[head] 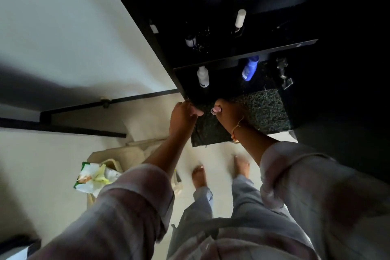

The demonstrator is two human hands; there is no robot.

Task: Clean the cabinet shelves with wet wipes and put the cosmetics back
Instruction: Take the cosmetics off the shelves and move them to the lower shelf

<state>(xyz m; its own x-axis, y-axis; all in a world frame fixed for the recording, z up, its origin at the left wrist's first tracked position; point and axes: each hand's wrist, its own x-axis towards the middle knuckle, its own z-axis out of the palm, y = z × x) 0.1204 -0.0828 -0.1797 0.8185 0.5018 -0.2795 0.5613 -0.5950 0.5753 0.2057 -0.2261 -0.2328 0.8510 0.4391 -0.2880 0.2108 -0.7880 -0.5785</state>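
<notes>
Left hand [185, 114] grips front-left corner of speckled shelf [263, 110]. Right hand [229, 115] just beside it, fingers curled; holding anything, cannot tell. White bottle [203, 76] and blue bottle [250, 68] stand further back, beyond hands. Wet wipes pack [92, 177] on floor behind left arm.

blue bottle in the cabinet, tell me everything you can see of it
The blue bottle looks like glossy plastic, with a pale label patch near its base. It stands on a dark cabinet shelf, right of a white bottle; its top is hidden behind the shelf board above. Only the shelf seems to touch it.
</notes>
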